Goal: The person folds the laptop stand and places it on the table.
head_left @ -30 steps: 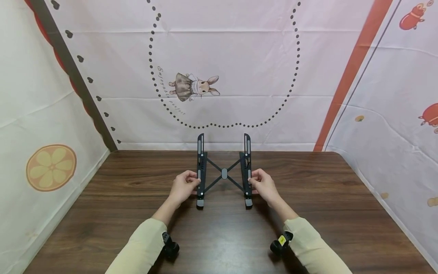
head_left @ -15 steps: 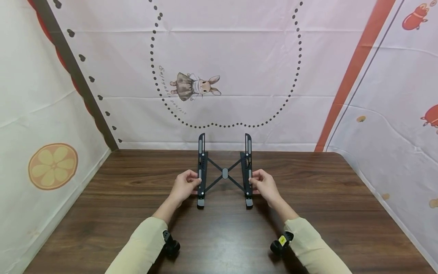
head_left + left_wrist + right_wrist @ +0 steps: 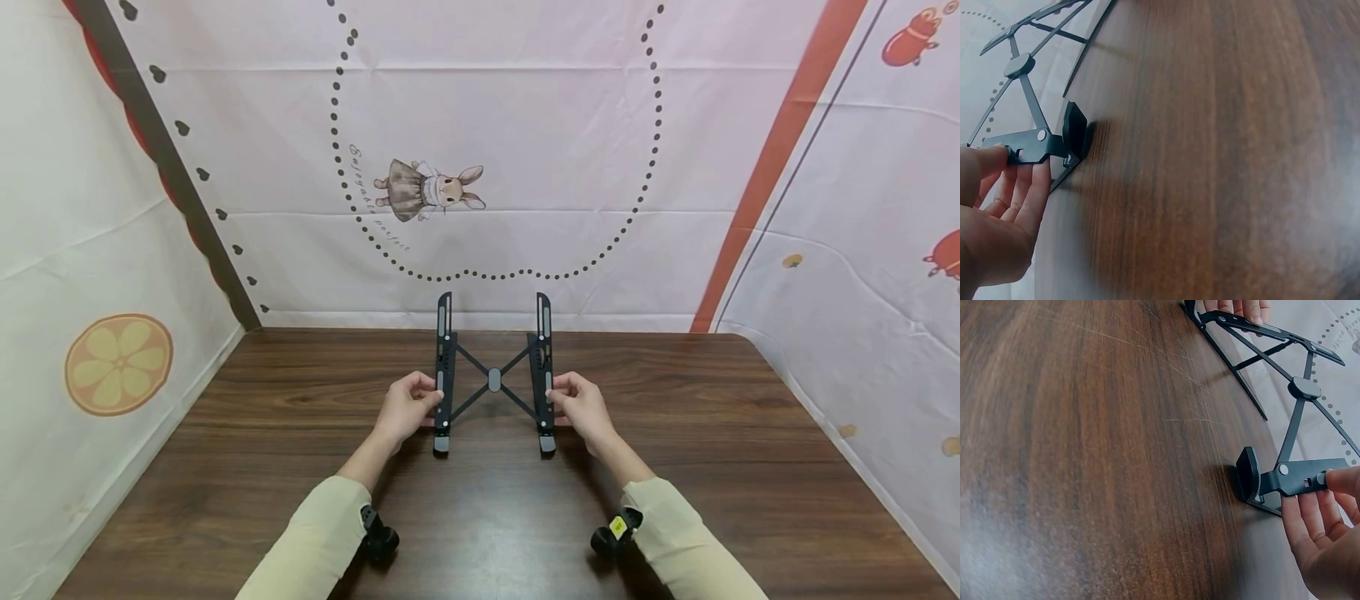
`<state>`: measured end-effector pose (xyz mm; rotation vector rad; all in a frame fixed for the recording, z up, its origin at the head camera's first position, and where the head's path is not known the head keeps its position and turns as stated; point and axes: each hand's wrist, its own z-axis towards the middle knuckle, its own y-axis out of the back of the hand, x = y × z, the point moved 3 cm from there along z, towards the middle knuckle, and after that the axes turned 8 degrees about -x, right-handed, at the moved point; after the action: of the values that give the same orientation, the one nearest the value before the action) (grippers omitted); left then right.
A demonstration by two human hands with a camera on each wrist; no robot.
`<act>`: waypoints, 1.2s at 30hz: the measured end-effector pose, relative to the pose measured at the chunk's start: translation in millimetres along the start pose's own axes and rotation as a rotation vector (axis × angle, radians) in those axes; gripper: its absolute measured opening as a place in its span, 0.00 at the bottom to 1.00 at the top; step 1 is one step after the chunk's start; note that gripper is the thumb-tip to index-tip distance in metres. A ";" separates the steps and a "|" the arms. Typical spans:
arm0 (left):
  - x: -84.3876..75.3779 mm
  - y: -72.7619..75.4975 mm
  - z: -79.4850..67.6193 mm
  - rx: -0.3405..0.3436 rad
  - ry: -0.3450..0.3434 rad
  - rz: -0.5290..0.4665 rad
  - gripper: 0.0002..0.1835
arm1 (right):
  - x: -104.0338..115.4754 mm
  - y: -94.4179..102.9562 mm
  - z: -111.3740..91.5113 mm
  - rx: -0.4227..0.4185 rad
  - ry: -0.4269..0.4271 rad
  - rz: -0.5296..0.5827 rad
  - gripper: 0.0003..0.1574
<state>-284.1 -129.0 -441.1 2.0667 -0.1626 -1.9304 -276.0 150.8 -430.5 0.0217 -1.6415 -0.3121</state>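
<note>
A dark folding laptop stand (image 3: 494, 380) stands unfolded on the wooden table, its two side rails joined by crossed bars with a grey hub in the middle. My left hand (image 3: 406, 407) pinches the left rail near its front, thumb on top and fingers beneath. On the other side my right hand (image 3: 582, 407) grips the right rail in the same way. In the left wrist view the thumb presses by a slot in the rail (image 3: 1027, 147), close to the upturned front lip. The right wrist view shows the matching rail (image 3: 1310, 475) between thumb and fingers.
The brown wooden table (image 3: 495, 517) stretches out around the stand. Behind it hangs a printed white cloth (image 3: 525, 167) with a rabbit figure, and similar cloth lines both sides. A black wrist camera (image 3: 379, 537) sits on the left sleeve, another wrist camera (image 3: 611, 537) on the right.
Both hands keep the same hold on the stand's rails. The left rail and left hand have shifted very slightly to the right; the whole view also drifts a little.
</note>
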 end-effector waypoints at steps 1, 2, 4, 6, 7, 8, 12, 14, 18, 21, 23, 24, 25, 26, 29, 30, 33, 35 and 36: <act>0.0 -0.2 0.0 -0.001 0.001 0.000 0.06 | 0.0 0.1 -0.1 -0.002 -0.001 0.000 0.11; -0.2 -0.4 -0.2 -0.001 0.001 -0.001 0.06 | 0.0 0.2 -0.3 -0.002 -0.002 -0.002 0.11; -0.6 -0.6 -0.6 -0.003 0.001 -0.002 0.06 | 0.0 0.5 -0.4 -0.003 -0.003 -0.002 0.11; -1.0 -0.8 -1.1 -0.004 -0.001 -0.002 0.06 | -0.2 0.7 -0.7 -0.004 -0.003 -0.003 0.11; -1.0 -0.9 -1.2 -0.004 0.000 -0.003 0.06 | -0.3 0.7 -0.8 -0.003 -0.003 -0.004 0.11; -0.9 -1.0 -1.1 -0.004 0.000 -0.002 0.06 | -0.4 0.7 -0.8 -0.003 -0.002 -0.005 0.11; -0.2 -1.8 0.0 -0.004 0.004 -0.002 0.05 | 0.1 0.6 -1.6 -0.004 -0.005 -0.004 0.12; 0.4 -2.4 0.7 -0.003 0.007 -0.006 0.06 | 0.7 0.4 -2.0 -0.005 -0.006 -0.003 0.12; 0.1 -3.4 0.6 -0.003 0.012 -0.012 0.07 | 1.3 0.3 -2.1 -0.004 -0.004 -0.001 0.12; -1.8 -3.8 -0.7 -0.004 0.008 -0.009 0.07 | 1.2 0.5 -2.1 -0.005 -0.006 -0.002 0.12; -3.1 -3.6 -1.6 -0.007 0.010 -0.013 0.07 | 1.3 0.5 -2.1 -0.005 -0.007 -0.002 0.12; -3.7 -3.6 -2.0 -0.008 0.008 -0.013 0.07 | 1.4 0.6 -2.0 -0.006 -0.007 -0.002 0.12; -4.2 -3.6 -2.2 -0.009 0.005 -0.014 0.07 | 1.4 0.7 -1.9 -0.008 -0.007 -0.003 0.12; -4.5 -3.8 -2.2 -0.010 0.004 -0.016 0.08 | 1.3 0.7 -1.8 -0.009 -0.007 -0.005 0.12; -4.5 -4.6 -1.9 -0.009 0.000 -0.018 0.06 | 1.2 0.5 -1.4 -0.013 -0.008 -0.009 0.12; -4.3 -4.9 -1.9 -0.009 0.000 -0.018 0.06 | 1.0 0.3 -1.3 -0.015 -0.011 -0.009 0.12; -4.0 -5.6 -2.1 -0.008 0.004 -0.020 0.05 | 0.6 -0.5 -1.0 -0.014 -0.019 -0.006 0.12; -4.1 -5.9 -2.2 -0.008 0.007 -0.020 0.05 | 0.6 -1.0 -0.9 -0.014 -0.026 -0.002 0.12; -4.3 -5.8 -2.4 -0.010 0.007 -0.019 0.05 | 0.9 -1.3 -1.0 -0.012 -0.023 -0.003 0.12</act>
<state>-282.8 -121.9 -438.6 2.0755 -0.1322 -1.9310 -275.4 149.2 -429.8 0.0117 -1.6623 -0.3254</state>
